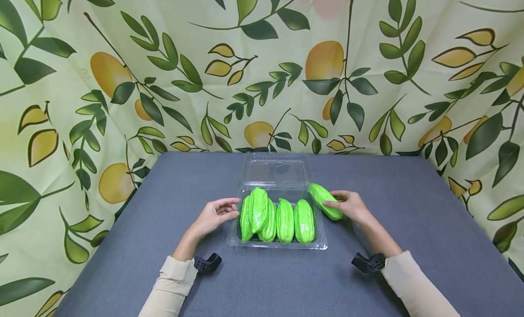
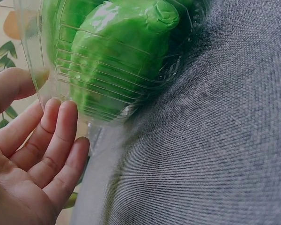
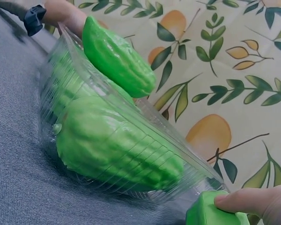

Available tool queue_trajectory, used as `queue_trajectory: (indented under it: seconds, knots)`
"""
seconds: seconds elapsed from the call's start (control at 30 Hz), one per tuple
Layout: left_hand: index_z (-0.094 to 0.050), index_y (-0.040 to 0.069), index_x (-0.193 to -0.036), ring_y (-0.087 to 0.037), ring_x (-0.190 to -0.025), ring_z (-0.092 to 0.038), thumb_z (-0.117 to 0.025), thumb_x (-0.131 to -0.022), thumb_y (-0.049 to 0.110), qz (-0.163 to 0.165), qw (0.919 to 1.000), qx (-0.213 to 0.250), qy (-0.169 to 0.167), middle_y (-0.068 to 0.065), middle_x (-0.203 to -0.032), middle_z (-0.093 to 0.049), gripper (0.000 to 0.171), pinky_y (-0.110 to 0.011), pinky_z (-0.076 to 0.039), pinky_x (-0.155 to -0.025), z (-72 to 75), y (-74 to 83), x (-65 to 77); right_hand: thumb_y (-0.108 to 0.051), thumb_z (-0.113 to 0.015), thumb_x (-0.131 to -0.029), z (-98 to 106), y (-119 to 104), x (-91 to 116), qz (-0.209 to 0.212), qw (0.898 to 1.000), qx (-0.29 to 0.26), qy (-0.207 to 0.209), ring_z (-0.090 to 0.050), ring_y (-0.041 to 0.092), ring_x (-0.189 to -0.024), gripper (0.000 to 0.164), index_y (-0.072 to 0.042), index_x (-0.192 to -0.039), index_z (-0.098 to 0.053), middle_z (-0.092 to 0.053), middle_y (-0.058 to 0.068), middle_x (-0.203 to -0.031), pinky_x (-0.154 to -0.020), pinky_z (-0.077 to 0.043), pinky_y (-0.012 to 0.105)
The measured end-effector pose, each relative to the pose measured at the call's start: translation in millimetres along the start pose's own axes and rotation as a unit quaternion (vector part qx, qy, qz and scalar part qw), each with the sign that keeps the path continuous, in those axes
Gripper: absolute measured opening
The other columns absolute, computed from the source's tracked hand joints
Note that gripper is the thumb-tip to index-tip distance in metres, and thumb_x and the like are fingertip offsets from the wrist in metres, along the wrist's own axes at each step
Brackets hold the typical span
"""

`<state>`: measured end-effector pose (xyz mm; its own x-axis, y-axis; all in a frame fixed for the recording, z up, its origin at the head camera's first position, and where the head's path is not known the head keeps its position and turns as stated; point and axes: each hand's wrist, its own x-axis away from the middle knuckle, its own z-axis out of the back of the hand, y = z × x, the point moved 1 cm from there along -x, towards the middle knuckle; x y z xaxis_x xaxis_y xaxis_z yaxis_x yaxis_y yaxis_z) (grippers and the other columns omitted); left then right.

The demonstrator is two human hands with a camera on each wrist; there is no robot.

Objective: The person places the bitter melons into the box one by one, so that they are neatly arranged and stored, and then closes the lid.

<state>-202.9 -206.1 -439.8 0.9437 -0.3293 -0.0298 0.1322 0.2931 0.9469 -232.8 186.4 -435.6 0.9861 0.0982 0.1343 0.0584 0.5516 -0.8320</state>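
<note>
A clear plastic clamshell box [image 1: 278, 245] stands on the table with its lid [image 1: 276, 169] folded back. Inside lie several shiny green ridged gourds [image 1: 285, 220]; one gourd [image 1: 258, 209] rests on top of others at the left end. My left hand [image 1: 216, 215] is at the box's left side, thumb and fingers about its rim in the left wrist view. At the right side, my right hand [image 1: 351, 205] grips another green gourd [image 1: 323, 199] between thumb and fingers. This gourd slants beside the box's right wall; whether it touches the wall, I cannot tell.
Grey cloth covers the table [image 1: 278, 280]. A curtain [image 1: 262, 71] printed with leaves and fruit hangs behind and along both sides. Black straps [image 1: 208, 263] sit on both wrists, below light sleeves.
</note>
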Motion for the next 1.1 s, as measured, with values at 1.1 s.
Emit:
queue_trajectory:
  seconds: [1.1]
  knots:
    - [-0.052, -0.014, -0.128, 0.005, -0.085, -0.059, -0.063, -0.09, 0.002, -0.006, 1.0, 0.003, -0.001, -0.036, -0.109, -0.06, 0.044, -0.012, -0.051, -0.079, -0.6, 0.1, -0.8, -0.031, -0.067, -0.09, 16.7, -7.9, 13.2, -0.014, 1.0, -0.015, 0.009, -0.055, 0.04, -0.123, 0.064, 0.007, -0.137, -0.046, -0.054, 0.03, -0.135, -0.084, -0.047, 0.017]
